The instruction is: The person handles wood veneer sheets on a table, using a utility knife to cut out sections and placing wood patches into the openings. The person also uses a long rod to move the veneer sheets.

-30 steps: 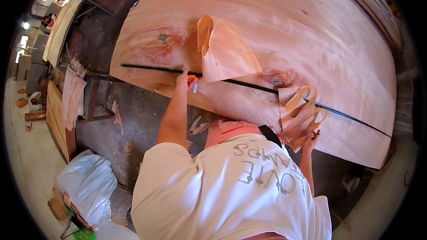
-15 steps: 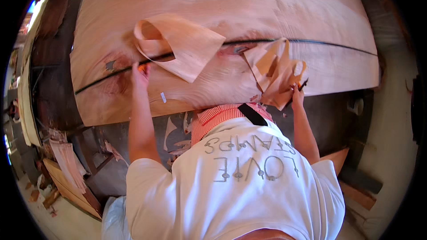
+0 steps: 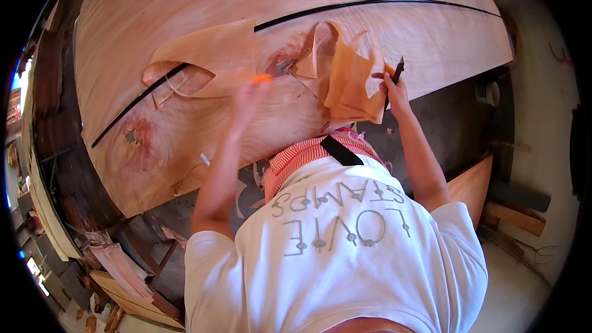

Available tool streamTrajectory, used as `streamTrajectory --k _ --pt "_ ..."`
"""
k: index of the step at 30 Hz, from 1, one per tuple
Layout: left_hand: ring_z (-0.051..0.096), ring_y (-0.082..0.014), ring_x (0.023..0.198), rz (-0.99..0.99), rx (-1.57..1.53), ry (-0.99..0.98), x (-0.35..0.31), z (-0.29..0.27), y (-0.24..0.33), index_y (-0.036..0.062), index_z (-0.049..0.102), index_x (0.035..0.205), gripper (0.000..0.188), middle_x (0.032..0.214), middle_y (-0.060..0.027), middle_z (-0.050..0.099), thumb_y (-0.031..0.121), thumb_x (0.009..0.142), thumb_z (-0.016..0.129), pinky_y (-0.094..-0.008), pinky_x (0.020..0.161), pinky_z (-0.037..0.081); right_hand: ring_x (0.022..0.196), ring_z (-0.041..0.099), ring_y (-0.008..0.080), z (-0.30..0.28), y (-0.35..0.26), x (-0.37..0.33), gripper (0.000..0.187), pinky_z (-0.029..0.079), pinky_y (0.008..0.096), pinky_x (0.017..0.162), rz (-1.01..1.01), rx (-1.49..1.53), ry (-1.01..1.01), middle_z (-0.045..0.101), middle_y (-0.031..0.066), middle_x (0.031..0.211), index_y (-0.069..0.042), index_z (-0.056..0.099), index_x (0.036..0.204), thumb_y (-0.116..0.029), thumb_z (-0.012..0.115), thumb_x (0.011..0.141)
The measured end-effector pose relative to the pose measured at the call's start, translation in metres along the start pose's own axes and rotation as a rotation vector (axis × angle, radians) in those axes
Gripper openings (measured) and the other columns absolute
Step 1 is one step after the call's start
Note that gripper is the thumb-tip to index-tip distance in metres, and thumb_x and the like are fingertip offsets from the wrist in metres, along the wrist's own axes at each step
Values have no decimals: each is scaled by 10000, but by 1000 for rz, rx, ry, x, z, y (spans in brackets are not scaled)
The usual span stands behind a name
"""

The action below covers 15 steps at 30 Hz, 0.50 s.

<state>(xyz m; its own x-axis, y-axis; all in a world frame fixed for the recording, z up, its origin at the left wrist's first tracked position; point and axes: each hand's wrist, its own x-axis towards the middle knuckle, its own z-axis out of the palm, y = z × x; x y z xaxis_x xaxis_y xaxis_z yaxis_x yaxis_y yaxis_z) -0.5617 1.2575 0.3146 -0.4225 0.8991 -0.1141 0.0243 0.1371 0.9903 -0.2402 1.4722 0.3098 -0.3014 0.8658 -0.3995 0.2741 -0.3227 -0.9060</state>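
My left hand (image 3: 248,95) is smeared by motion above a large thin wood veneer sheet (image 3: 185,179). A small bright orange thing (image 3: 262,79) shows at its fingertips; its kind is unclear. To the left of this hand, a curled veneer offcut (image 3: 219,46) lies across a long black strip (image 3: 345,4). My right hand (image 3: 396,91) is closed around a slim black utility knife (image 3: 399,69), its tip pointing up and away. The same fingers pinch the edge of a folded, crumpled veneer offcut (image 3: 351,80).
Ragged dark knots and holes (image 3: 285,66) mark the veneer sheet. A small white label (image 3: 205,159) lies near its front edge. Veneer scraps (image 3: 120,262) hang at the lower left, beside a wooden board (image 3: 132,299). Wood pieces (image 3: 515,217) lie at the right.
My left hand has moved right, away from the left knot. My right hand has moved up and left with the knife and crumpled offcut. The view has shifted and turned slightly.
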Motion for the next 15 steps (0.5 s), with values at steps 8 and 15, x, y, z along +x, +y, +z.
streamTrajectory --k 8,15 --pt "595 -182 791 -164 102 -12 30 144 -39 -30 468 1167 574 876 -104 612 320 759 671 -258 681 476 629 400 36 19 -87 7 253 349 171 568 -215 58 -257 614 29 890 -9 522 1098 -168 449 916" --pt "578 -118 650 -767 -805 -126 56 149 -32 80 555 1045 308 799 -51 612 259 807 634 -201 611 478 624 408 47 16 -92 3 257 348 176 564 -63 216 -230 605 30 864 -3 522 1087 -176 466 905"
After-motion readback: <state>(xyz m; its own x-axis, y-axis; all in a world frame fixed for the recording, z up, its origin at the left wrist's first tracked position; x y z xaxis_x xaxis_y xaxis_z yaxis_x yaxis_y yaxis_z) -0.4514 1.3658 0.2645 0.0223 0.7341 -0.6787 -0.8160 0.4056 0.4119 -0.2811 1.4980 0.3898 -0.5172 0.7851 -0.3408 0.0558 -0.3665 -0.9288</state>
